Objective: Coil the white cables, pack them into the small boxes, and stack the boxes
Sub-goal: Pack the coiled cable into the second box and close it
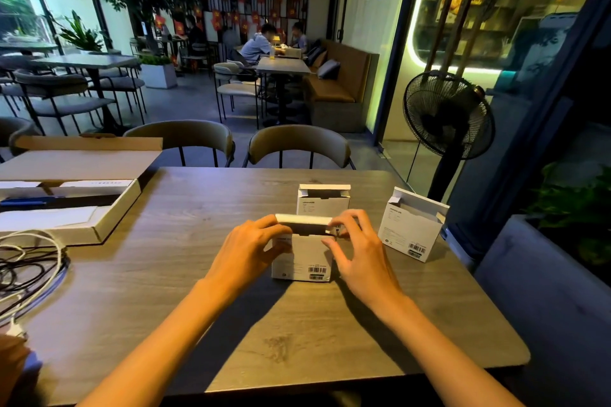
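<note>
A small white box (307, 258) stands upright in the middle of the wooden table (165, 274), its top flap raised. My left hand (246, 249) grips its left side and top edge. My right hand (355, 249) pinches the right end of the flap. Behind it stands a second small white box (322, 200) with its top open. A third open box (410, 225) stands tilted near the table's right edge. A white cable (49, 248) lies loose at the far left edge, mixed with black cables (23, 271). What the held box contains is hidden.
A large flat cardboard box (76, 188) lies open at the back left with a blue pen inside. Two chairs (297, 145) stand across the table. A black floor fan (448, 116) stands at the right. People sit at a far table.
</note>
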Tool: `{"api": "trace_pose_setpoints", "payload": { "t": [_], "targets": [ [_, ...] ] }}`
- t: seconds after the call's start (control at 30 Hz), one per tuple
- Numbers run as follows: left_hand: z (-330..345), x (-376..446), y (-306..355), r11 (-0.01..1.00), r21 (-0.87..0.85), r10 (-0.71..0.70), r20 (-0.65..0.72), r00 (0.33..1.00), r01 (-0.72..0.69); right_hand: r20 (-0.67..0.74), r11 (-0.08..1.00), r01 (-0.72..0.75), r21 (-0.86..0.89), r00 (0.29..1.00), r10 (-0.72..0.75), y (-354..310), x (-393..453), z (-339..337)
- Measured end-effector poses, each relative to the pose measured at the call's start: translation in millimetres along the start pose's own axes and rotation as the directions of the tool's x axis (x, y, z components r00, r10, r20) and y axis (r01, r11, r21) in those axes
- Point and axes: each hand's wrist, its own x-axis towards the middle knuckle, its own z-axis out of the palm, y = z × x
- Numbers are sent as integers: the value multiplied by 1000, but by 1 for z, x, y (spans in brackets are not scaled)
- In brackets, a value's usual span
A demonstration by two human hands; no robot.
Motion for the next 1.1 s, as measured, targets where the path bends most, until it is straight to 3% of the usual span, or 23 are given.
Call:
{"api": "trace_pose_setpoints", "payload": {
  "t": [0.3,0.47,0.6,0.83,1.1],
  "targets": [
    [9,-2,-13,963,-231,-165,-91,982,140,34,990,-87,113,996,84,10,3,3],
    [10,2,-12,859,-450,-311,-82,947,243,53,993,-88,80,995,84,17,11,7],
    [8,7,-10,809,-556,-354,-201,913,191,85,992,-69,101,995,61,18,9,8],
    [7,14,0,683,-663,-350,71,934,306,69,992,-37,118,997,29,14,5,11],
    [11,11,-1,622,-692,-406,117,907,367,34,989,-72,130,997,69,9,10,7]
  ]
}}
